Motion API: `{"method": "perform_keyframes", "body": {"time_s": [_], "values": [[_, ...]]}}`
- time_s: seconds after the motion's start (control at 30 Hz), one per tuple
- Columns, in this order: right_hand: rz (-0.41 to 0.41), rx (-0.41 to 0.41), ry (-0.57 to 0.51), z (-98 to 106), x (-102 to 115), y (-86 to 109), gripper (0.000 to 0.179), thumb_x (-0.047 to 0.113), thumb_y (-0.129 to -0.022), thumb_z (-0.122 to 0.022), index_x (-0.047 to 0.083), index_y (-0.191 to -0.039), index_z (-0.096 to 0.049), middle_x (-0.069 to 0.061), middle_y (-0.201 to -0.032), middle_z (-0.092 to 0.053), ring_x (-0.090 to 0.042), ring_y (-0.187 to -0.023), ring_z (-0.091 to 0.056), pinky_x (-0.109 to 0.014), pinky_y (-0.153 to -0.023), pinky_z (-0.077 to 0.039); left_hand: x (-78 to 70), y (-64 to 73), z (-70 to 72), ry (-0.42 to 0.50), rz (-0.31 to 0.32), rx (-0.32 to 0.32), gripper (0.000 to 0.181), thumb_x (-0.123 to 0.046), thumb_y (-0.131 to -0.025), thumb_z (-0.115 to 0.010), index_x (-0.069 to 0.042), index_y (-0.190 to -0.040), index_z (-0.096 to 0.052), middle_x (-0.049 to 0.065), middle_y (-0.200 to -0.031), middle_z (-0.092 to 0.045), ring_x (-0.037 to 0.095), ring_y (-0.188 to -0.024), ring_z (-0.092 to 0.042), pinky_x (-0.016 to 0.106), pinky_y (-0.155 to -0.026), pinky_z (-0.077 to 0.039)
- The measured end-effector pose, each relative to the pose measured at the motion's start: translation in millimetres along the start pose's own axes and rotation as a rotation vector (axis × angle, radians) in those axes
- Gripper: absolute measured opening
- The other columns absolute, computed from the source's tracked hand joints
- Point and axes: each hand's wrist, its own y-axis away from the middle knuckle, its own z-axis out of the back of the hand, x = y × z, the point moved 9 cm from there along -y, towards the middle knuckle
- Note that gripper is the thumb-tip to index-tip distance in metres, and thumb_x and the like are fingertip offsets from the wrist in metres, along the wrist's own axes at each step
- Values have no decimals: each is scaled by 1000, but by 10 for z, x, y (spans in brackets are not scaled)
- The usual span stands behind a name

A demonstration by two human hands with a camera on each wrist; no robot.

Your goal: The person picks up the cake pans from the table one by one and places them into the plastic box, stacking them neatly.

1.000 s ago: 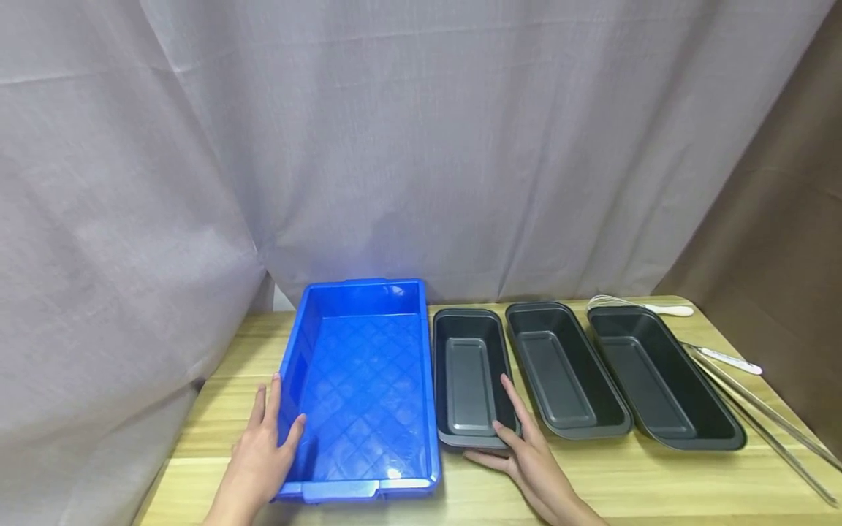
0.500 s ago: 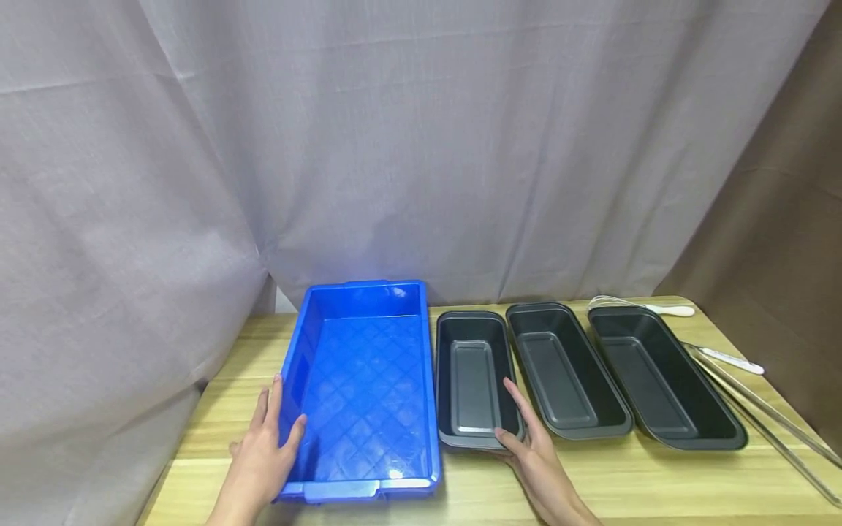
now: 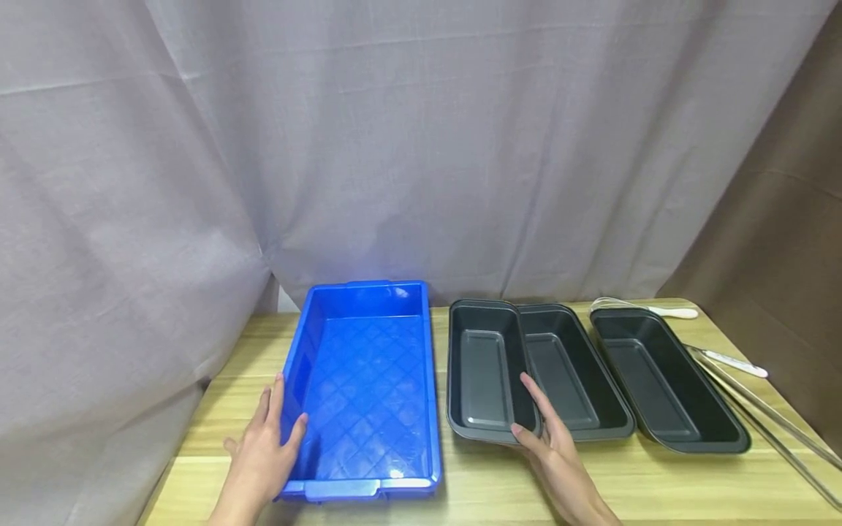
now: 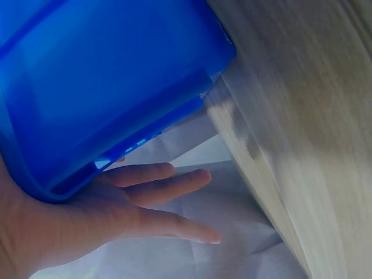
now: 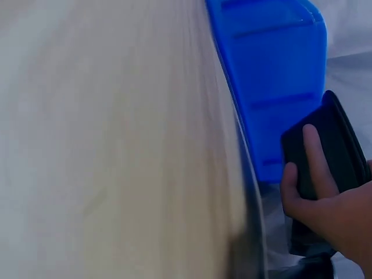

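My right hand (image 3: 558,456) holds the near right corner of a dark loaf pan (image 3: 484,380), with the thumb over its rim and fingers along the side and underneath. In the right wrist view two fingers (image 5: 317,163) lie against the pan's outer wall. The pan is raised and overlaps the left edge of a second loaf pan (image 3: 571,394). My left hand (image 3: 259,456) rests at the left rim of a blue plastic tray (image 3: 433,409), thumb over the edge. The left wrist view shows its other fingers (image 4: 174,225) spread straight outside the tray wall.
A third loaf pan (image 3: 664,387) lies farther right. Around it are a whisk (image 3: 671,312), a white-handled tool (image 3: 733,361) and long metal tongs-like rods (image 3: 776,413). A grey curtain (image 3: 421,146) hangs behind the wooden table (image 3: 460,482).
My right hand has lifted the left loaf pan and shifted it rightward, away from the blue tray, over the second pan's edge. My left hand has stayed at the tray.
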Motion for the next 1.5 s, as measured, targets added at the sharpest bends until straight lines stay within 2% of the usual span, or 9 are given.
{"method": "perform_keyframes", "body": {"time_s": [0.4, 0.6, 0.67, 0.77, 0.9, 1.0, 1.1, 1.23, 1.5], "values": [[7, 80, -14, -141, 336, -22, 91, 6, -108, -62, 15, -178, -5, -5, -185, 16, -35, -165, 33, -81, -123, 16, 28, -7, -43, -111, 52, 96, 88, -58, -114, -45, -9, -177, -7, 29, -180, 15, 67, -159, 17, 95, -104, 22], [46, 91, 18, -212, 505, -45, 93, 3, -105, -65, 17, -179, -9, -5, -185, 13, -30, -167, 24, -75, -126, 15, 8, -7, -45, -114, 45, 97, 89, -63, -115, -39, -9, -177, -6, 29, -180, 17, 66, -159, 20, 94, -103, 24], [51, 86, 63, -236, 553, -59, 93, 4, -104, -67, 19, -178, -13, -7, -186, 10, -36, -164, -18, -61, -136, -5, 10, -6, -42, -104, 45, 96, 89, -63, -115, -38, -9, -177, -6, 28, -180, 17, 66, -159, 20, 94, -104, 24], [56, 88, 101, -288, 625, -88, 90, 4, -103, -69, 17, -177, -20, -8, -186, 4, -36, -154, -29, -50, -135, -19, 14, -2, -38, -95, 45, 94, 89, -64, -115, -38, -9, -177, -6, 28, -180, 17, 65, -159, 20, 95, -104, 23], [57, 103, 96, -362, 698, -129, 83, 3, -100, -71, 11, -172, -29, -10, -185, -4, -35, -168, 7, -71, -132, -6, 11, 5, -35, -93, 40, 88, 90, -66, -114, -37, -10, -177, -6, 28, -181, 16, 65, -159, 20, 96, -104, 22], [35, 117, 83, -410, 713, -148, 77, 4, -99, -71, 10, -167, -35, -12, -183, -6, -39, -165, 5, -78, -127, -9, -4, 6, -38, -92, 33, 84, 89, -65, -114, -37, -9, -177, -7, 28, -181, 16, 65, -159, 20, 96, -104, 21], [-22, 125, 69, -460, 684, -179, 72, 6, -98, -73, 13, -162, -41, -17, -170, -19, -37, -140, -37, -52, -116, -40, -14, 0, -37, -84, 29, 83, 88, -62, -115, -40, -9, -177, -7, 28, -181, 16, 65, -159, 20, 96, -105, 21], [-77, 145, 26, -562, 651, -230, 68, 6, -96, -74, 13, -157, -45, -14, -141, -29, -17, -89, -42, -24, -79, -46, -15, 0, -36, -75, 26, 79, 87, -59, -115, -42, -8, -177, -7, 28, -181, 15, 65, -159, 20, 95, -106, 20], [-72, 233, -68, -926, 664, -367, 72, -2, -94, -70, 6, -158, -37, -20, -130, -55, -15, -101, -63, -25, -90, -57, -4, 3, -31, -70, 20, 64, 88, -62, -115, -39, -8, -177, -8, 28, -181, 13, 66, -160, 18, 96, -105, 19]]}}
